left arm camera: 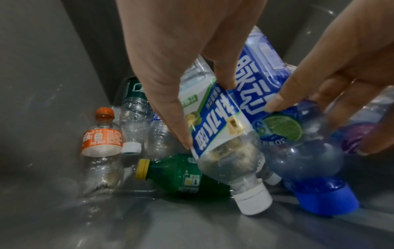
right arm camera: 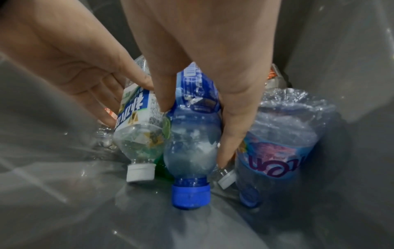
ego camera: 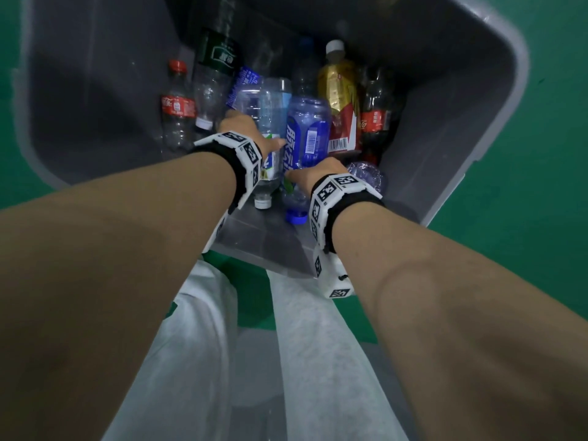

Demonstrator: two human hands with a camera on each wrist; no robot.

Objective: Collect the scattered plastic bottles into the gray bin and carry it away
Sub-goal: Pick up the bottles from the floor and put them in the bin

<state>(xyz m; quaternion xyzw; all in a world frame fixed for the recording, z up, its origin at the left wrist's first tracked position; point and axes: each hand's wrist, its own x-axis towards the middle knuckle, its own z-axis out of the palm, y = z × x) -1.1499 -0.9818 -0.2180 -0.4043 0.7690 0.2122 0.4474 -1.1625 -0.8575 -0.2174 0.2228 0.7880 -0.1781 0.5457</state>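
The gray bin [ego camera: 496, 100] stands on a green floor [ego camera: 541, 281], tilted toward the person, whose pale trousers [ego camera: 318, 345] show below the near rim. Both forearms reach into it, each wearing a black band with white tag blocks [ego camera: 331, 198].

A heap of plastic bottles lies along the far wall and bottom, crowding the space around both hands. Among them: a yellow bottle [ego camera: 337, 81] with a white cap and a red and white label, a dark cola bottle [ego camera: 375, 116] with a red label beside it, a clear cola bottle [ego camera: 176, 106] with a red cap and red label at the left, a clear bottle with a dark green label [ego camera: 219, 58], a green bottle [left arm camera: 187, 178] with a yellow cap lying flat under the held ones, and a crumpled bottle [right arm camera: 283, 148] with a blue and pink label reading in part "on", touching the right hand's fingers.

The right hand [ego camera: 315, 175] grips the blue bottle [ego camera: 307, 135] around its neck end, blue cap down against the bin floor; its label carries large white Chinese characters, a barcode and a lime picture.

The left hand [ego camera: 241, 128] grips the clear bottle [left arm camera: 221, 134] between thumb and fingers, white cap down; its blue and white label bears Chinese characters that I cannot read. The 2 held bottles touch side by side.
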